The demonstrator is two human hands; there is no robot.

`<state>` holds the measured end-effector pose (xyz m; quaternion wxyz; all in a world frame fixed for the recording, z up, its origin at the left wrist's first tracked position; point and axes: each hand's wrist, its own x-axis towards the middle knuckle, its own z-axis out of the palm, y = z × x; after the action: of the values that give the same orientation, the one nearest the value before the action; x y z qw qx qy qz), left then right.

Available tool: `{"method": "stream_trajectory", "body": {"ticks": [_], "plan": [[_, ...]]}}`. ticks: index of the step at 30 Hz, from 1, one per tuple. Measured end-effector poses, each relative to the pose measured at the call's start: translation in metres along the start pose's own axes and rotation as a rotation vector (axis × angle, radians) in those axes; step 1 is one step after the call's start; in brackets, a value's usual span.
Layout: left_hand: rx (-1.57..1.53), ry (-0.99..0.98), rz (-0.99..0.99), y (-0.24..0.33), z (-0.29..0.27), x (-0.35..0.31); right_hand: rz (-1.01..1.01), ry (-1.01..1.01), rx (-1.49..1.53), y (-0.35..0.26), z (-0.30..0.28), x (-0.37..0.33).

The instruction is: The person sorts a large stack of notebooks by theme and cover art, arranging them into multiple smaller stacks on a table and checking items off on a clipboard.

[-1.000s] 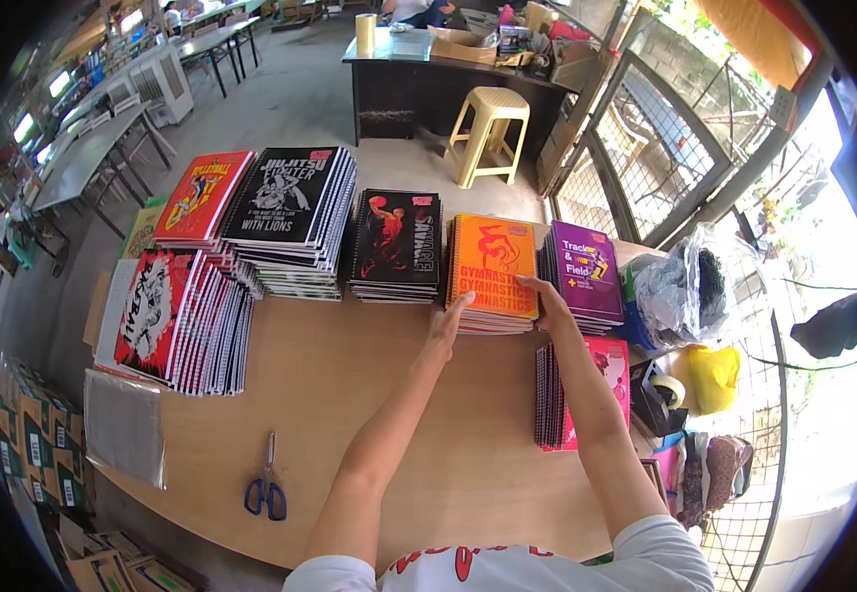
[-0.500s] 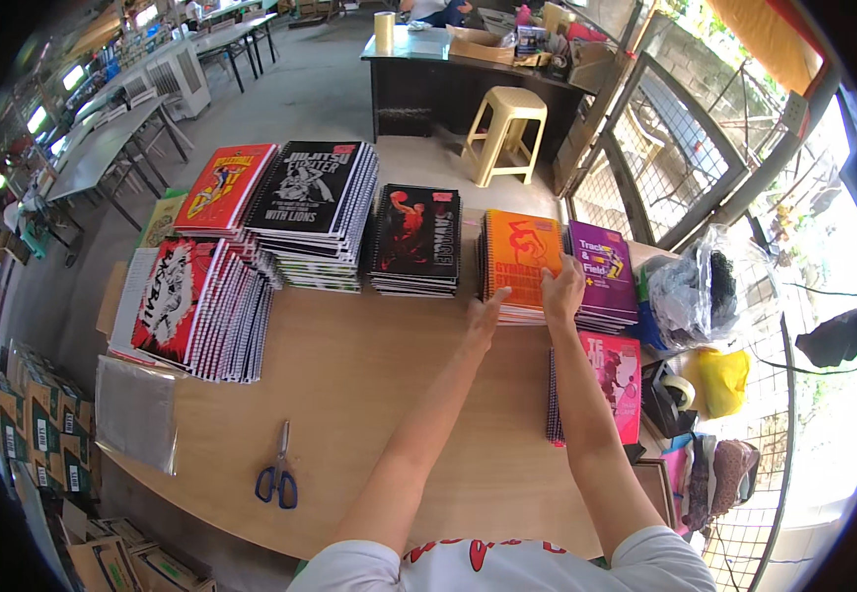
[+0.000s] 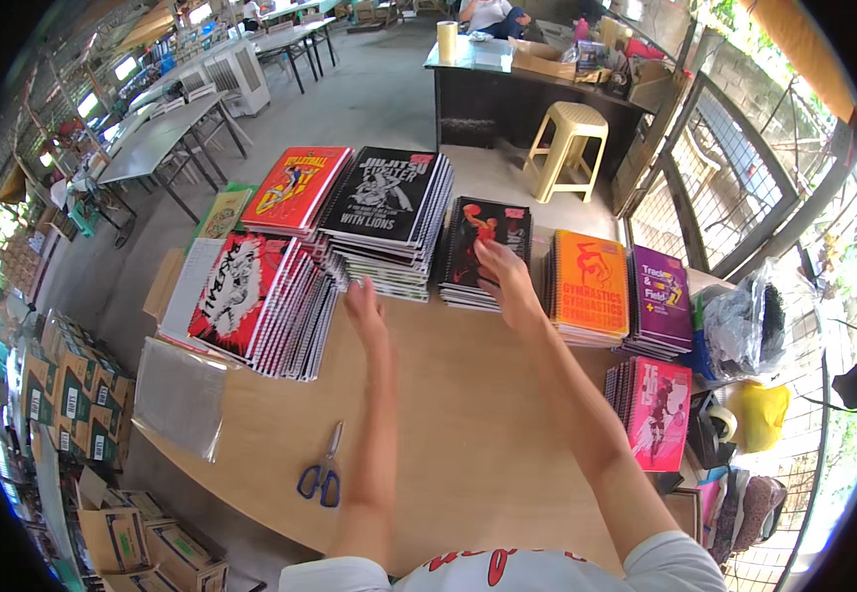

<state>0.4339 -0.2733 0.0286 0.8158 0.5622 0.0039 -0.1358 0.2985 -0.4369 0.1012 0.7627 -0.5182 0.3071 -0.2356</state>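
My right hand (image 3: pixel 509 281) is over the right part of the low stack of black spiral notebooks (image 3: pixel 464 259) with a red figure on the cover. Its fingers look loosely apart, and whether they touch the cover I cannot tell. My left hand (image 3: pixel 365 311), open and holding nothing, is just in front of the taller pile of black spiral notebooks (image 3: pixel 379 202) with white print. Right of my right hand stand the orange notebooks (image 3: pixel 586 281) and the purple notebooks (image 3: pixel 661 296). Pink notebooks (image 3: pixel 657 414) lie nearer me.
Red-covered notebooks (image 3: pixel 236 296) and orange-red notebooks (image 3: pixel 295 187) are piled at left. Blue-handled scissors (image 3: pixel 320 474) and clear plastic sleeves (image 3: pixel 180 395) lie on the wooden table (image 3: pixel 468 434). A tape dispenser (image 3: pixel 712 424) sits at right. Beyond are a beige stool (image 3: pixel 571 148) and a seated person.
Both hands have left the orange notebooks and moved left, the right to the black stack with the red figure, the left towards the taller black pile. The view has shifted.
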Motion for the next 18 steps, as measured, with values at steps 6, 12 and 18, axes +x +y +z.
{"method": "stream_trajectory", "body": {"ticks": [6,12,18], "plan": [[0.064,-0.254,-0.255,0.059,0.000,0.085,0.214,0.141,-0.194,-0.021,0.064,0.087],[0.270,-0.420,-0.371,0.085,-0.010,0.117,0.280,0.095,-0.296,-0.023,0.090,0.121],[0.290,-0.429,-0.326,0.095,-0.002,0.124,0.364,0.090,-0.340,-0.021,0.088,0.136]]}}
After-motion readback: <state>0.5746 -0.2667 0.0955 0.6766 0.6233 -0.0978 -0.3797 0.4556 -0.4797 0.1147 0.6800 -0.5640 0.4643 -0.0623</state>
